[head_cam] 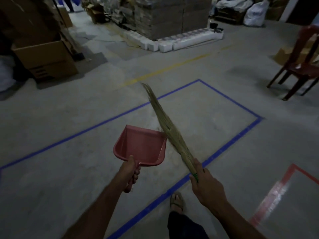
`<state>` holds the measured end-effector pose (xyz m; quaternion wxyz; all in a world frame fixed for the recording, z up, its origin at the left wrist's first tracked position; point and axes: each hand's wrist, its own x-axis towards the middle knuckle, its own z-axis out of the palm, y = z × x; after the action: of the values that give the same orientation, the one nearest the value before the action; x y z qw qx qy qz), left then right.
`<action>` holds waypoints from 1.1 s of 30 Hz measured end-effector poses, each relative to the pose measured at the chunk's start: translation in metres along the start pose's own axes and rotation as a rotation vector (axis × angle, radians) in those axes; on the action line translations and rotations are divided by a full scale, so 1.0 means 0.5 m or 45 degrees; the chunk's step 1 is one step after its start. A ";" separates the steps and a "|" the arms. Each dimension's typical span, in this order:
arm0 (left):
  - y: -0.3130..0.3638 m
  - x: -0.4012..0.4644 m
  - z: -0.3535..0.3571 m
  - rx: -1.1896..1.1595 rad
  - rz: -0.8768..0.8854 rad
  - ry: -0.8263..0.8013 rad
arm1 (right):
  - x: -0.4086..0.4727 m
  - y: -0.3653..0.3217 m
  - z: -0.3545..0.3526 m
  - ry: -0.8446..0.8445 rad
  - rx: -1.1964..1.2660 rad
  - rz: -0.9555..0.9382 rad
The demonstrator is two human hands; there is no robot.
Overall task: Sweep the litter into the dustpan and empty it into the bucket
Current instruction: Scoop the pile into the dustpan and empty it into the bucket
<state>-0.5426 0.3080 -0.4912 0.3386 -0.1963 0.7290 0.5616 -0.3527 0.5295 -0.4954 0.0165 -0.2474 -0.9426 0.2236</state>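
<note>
A pink dustpan (140, 145) is held above the concrete floor, its mouth pointing away from me. My left hand (128, 173) grips its handle from behind. A straw broom (165, 125) slants up and to the left across the dustpan's right edge. My right hand (205, 181) grips the broom at its green-bound base. I cannot make out any litter in the pan or on the floor, and no bucket is in view.
Blue tape (229, 100) marks a rectangle on the floor under the tools, and red tape (276, 192) marks another at the right. Cardboard boxes (46, 59) stand at the left, stacked cartons on white blocks (172, 19) at the back, a dark chair (300, 66) at the right. My sandalled foot (177, 201) is below.
</note>
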 end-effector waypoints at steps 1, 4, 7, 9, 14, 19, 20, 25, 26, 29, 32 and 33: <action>0.016 0.030 -0.001 0.013 -0.020 0.025 | 0.041 0.003 0.007 -0.038 -0.004 0.017; 0.062 0.110 0.004 0.041 -0.076 0.098 | 0.160 0.023 0.020 -0.139 0.050 0.066; 0.105 0.184 0.020 0.068 -0.123 0.159 | 0.268 0.044 0.021 -0.201 0.087 0.091; 0.130 0.240 0.037 0.083 -0.134 0.173 | 0.339 0.057 0.030 -0.235 0.092 0.086; 0.198 0.370 0.083 0.088 -0.185 0.205 | 0.495 0.062 0.073 -0.318 0.125 0.096; 0.269 0.531 0.109 0.144 -0.203 0.188 | 0.635 0.041 0.147 -0.415 0.123 0.166; 0.278 0.570 0.108 0.157 -0.208 0.193 | 0.665 0.038 0.164 -0.444 0.112 0.187; 0.291 0.768 0.064 0.212 -0.285 0.203 | 0.814 0.029 0.261 -0.527 0.148 0.257; 0.289 0.808 0.051 0.208 -0.315 0.192 | 0.843 0.029 0.286 -0.553 0.178 0.295; 0.289 0.913 0.011 0.243 -0.366 0.161 | 0.927 0.029 0.361 -0.613 0.188 0.338; 0.290 1.017 -0.024 0.252 -0.422 0.141 | 1.010 0.021 0.434 -0.637 0.093 0.363; 0.289 1.059 -0.036 0.264 -0.444 0.125 | 1.042 0.016 0.462 -0.645 0.043 0.399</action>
<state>-1.0108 0.3831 -0.7676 0.4130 -0.3108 0.7535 0.4063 -0.8389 0.6871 -0.7481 -0.2498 -0.3259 -0.8632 0.2939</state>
